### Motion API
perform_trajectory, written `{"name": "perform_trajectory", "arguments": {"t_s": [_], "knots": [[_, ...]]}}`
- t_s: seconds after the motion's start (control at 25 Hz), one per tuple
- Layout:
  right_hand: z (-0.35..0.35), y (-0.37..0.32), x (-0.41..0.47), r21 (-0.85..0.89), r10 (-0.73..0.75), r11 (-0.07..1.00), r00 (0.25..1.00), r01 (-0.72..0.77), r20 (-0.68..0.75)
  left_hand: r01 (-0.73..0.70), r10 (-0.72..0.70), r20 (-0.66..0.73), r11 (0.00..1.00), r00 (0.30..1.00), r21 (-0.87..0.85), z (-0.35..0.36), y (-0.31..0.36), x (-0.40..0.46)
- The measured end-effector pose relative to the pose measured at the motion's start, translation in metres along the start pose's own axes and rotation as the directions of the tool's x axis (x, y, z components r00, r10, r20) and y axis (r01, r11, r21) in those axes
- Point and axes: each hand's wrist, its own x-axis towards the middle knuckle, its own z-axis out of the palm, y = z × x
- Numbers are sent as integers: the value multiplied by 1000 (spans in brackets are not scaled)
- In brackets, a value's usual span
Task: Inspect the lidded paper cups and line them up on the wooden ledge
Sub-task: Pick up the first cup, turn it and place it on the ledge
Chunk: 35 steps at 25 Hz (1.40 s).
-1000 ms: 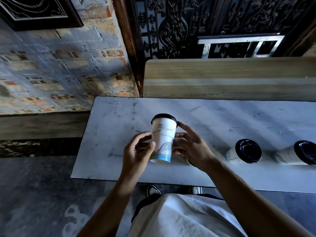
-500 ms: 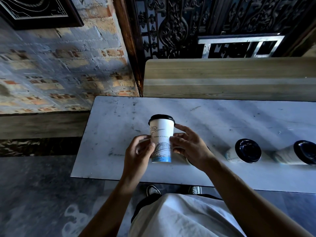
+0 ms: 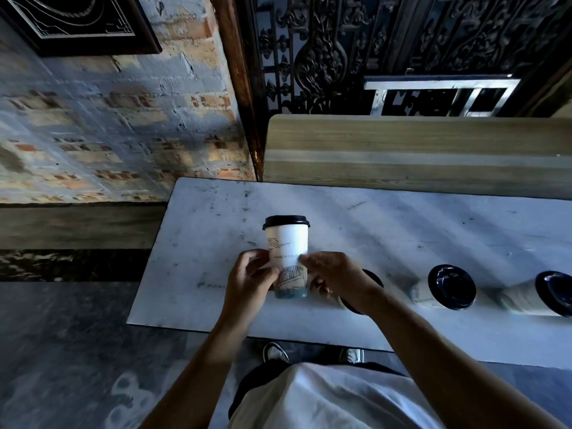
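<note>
I hold a white paper cup [image 3: 286,243] with a black lid and a line drawing upright above the white marble table [image 3: 216,230]. My left hand [image 3: 250,280] grips its left side and my right hand [image 3: 335,278] grips its right side. Behind my right wrist a second lidded cup [image 3: 373,278] is mostly hidden. Two more black-lidded cups [image 3: 445,287] [image 3: 544,295] stand on the table to the right. The wooden ledge [image 3: 418,140] runs along the far side of the table.
A brick wall [image 3: 108,134] rises at the left, with a dark framed picture [image 3: 77,23] on it. An ornate black metal screen [image 3: 387,48] stands behind the ledge. The table's near edge is just above my shoes [image 3: 275,351].
The cup has turned upright from a slight tilt and shifted a little to the left. My right hand's fingers have closed further around its side.
</note>
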Motion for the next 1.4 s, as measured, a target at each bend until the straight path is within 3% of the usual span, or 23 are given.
{"name": "perform_trajectory", "arguments": {"t_s": [0.12,0.24,0.52,0.72,1.0,1.4], "knots": [[-3,-22,19,-169,-44,984,996,56,72,-36,30,60,994,998,105,-6,11,24],[-5,-45,54,-223,-78,972,997,73,-16,-72,60,58,968,997,241,-12,26,66],[-26,-85,145,-366,-196,921,971,135,-134,-203,153,162,906,975,370,6,57,171],[-64,-106,243,-566,-308,807,939,172,-155,-263,232,129,892,964,368,40,61,270],[-114,-83,408,-666,-413,707,903,236,-119,-328,293,151,878,944,348,70,11,427],[-111,-66,466,-644,-370,713,929,276,-11,-371,327,175,805,929,462,56,-25,482]]}}
